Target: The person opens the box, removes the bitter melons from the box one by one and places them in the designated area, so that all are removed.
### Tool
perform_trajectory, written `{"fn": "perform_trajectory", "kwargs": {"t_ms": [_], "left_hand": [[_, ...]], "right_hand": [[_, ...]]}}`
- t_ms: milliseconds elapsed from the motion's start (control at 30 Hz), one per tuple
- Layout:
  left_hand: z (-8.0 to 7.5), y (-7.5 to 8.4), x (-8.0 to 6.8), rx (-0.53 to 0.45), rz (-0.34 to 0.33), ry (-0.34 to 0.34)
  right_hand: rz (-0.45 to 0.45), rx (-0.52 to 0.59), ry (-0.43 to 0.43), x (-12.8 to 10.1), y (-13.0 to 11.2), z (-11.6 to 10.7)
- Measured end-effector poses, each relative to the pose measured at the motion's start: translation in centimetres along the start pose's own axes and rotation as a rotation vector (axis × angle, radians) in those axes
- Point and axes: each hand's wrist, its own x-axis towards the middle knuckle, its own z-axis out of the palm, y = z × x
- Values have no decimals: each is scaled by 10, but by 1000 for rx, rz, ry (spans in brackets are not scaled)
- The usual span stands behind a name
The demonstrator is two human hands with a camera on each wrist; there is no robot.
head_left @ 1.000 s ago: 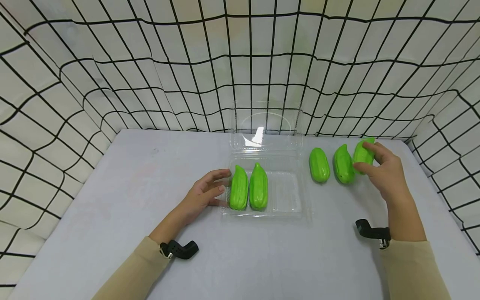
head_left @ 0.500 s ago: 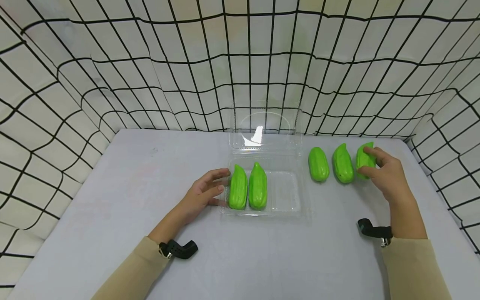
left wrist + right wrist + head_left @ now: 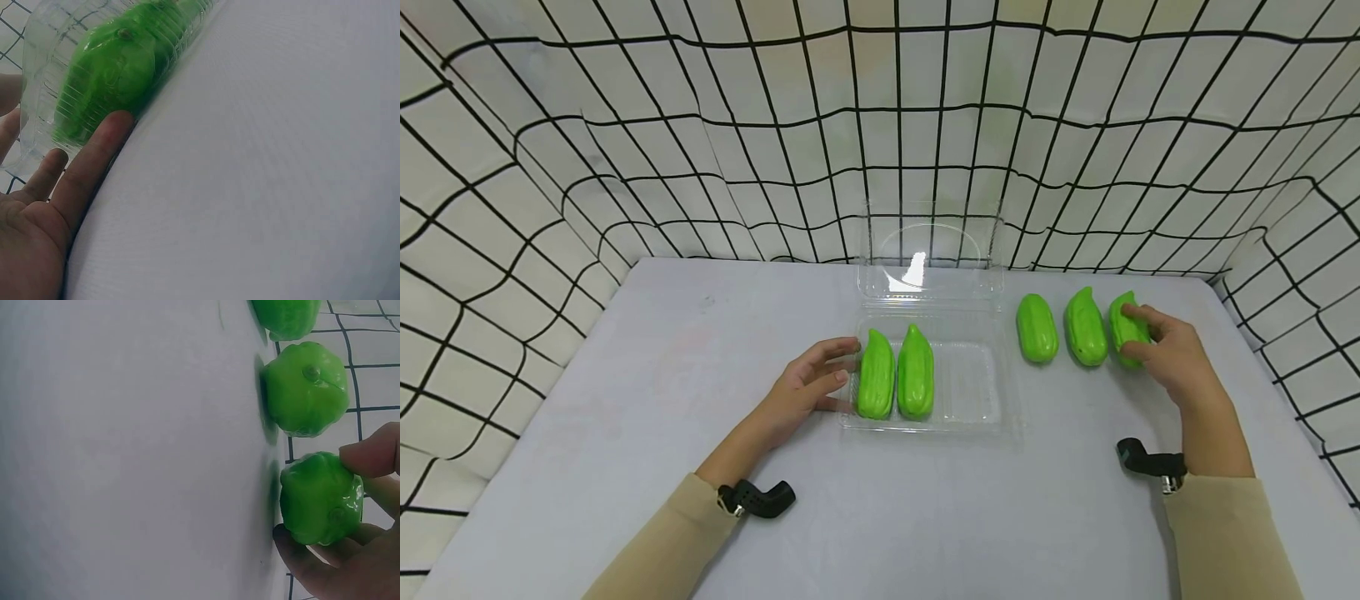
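In the head view my right hand (image 3: 1176,350) holds a green ribbed gourd (image 3: 1127,329) between thumb and fingers, at the right end of a row. Seen from the right wrist, the same gourd (image 3: 320,499) sits against the thumb and fingers at the tabletop. Two similar green gourds, a pointed one (image 3: 1086,327) and a rounder one (image 3: 1037,328), lie left of it. My left hand (image 3: 805,385) rests with extended fingers at the left side of a clear plastic clamshell box (image 3: 970,425). Two pointed gourds (image 3: 877,375) lie side by side in its left part.
The box's clear lid (image 3: 928,279) stands raised at the back. Black wire grid panels (image 3: 745,150) with white backing enclose the white table (image 3: 700,333) at the back and both sides. A black wrist camera mount (image 3: 767,498) sits on each wrist.
My right hand has drawn the rightmost gourd a little nearer to me, and the gourd's tip has swung leftward. My left hand and the box have stayed in place.
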Motion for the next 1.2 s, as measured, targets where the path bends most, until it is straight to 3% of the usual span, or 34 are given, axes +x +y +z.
{"fn": "perform_trajectory", "kwargs": {"t_ms": [333,733,967,1200], "left_hand": [[-1,1,0,3,7,-5],[0,1,0,4,0,1],[0,1,-2,4,-1,5],[1,0,0,-10,1,-5]], "right_hand": [[-21,21,-45,2,2,0],[-15,69,63,-4,-13,0],[-174,138,194,-17,-49,18],[-345,209,117,-34,-84,50]]}}
